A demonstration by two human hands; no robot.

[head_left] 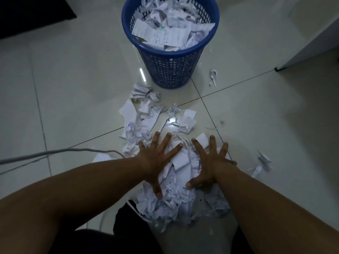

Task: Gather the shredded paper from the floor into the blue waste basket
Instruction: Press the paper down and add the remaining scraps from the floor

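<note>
Shredded paper [180,202] lies heaped on the floor [73,99] just before you; your left hand [155,161] and right hand [211,162] press it, fingers spread wide. Farther off stands the blue basket [170,68], already holding paper.

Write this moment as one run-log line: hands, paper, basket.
left hand: open, spread on paper pile | right hand: open, spread on pile | basket: upright, nearly full | scraps: on floor before basket
</note>
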